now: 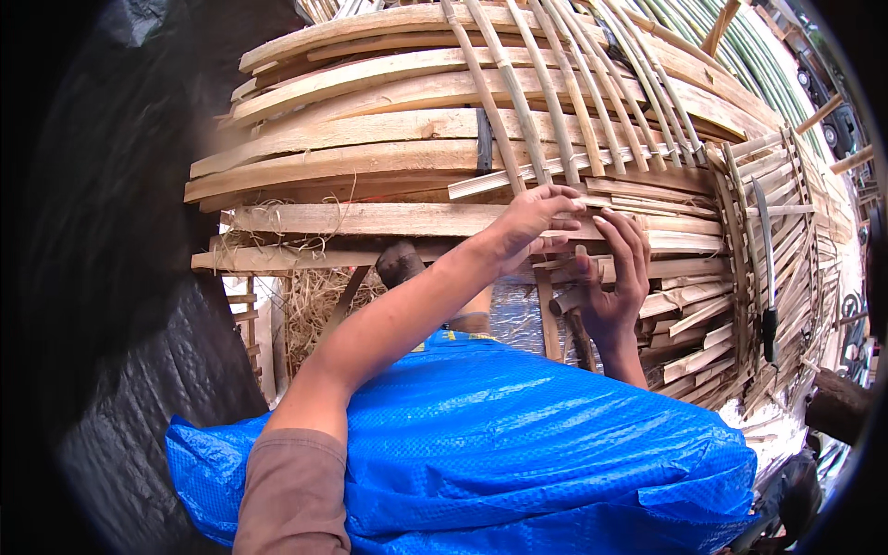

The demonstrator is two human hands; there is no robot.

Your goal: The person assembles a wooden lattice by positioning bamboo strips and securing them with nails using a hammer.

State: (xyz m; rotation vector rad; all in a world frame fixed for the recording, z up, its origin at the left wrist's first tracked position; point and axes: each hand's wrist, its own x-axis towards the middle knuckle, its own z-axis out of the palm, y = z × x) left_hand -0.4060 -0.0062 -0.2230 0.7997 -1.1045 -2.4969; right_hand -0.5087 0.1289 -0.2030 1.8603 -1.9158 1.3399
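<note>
My left hand [541, 224] reaches across from the left, its fingers loosely bent and apart, with nothing visible in them. Close beside it on the right, my right hand [618, 277] is raised with curved fingers and the thumb held away from them. It seems to hold nothing either. Beyond both hands lies a split bamboo strip [481, 183], set crosswise under the ends of several long, narrow bamboo strips [504, 69]. Short split bamboo pieces [666, 242] are stacked just right of my right hand. Wooden planks [370, 218] run behind my left wrist.
A blue plastic sheet [518, 435] covers my lap. Black sheeting [157, 388] hangs at the left. At the right, a saw-like tool with a dark handle [770, 333] hangs on a bamboo rack [731, 194]. Dry shavings [319, 301] lie below the planks.
</note>
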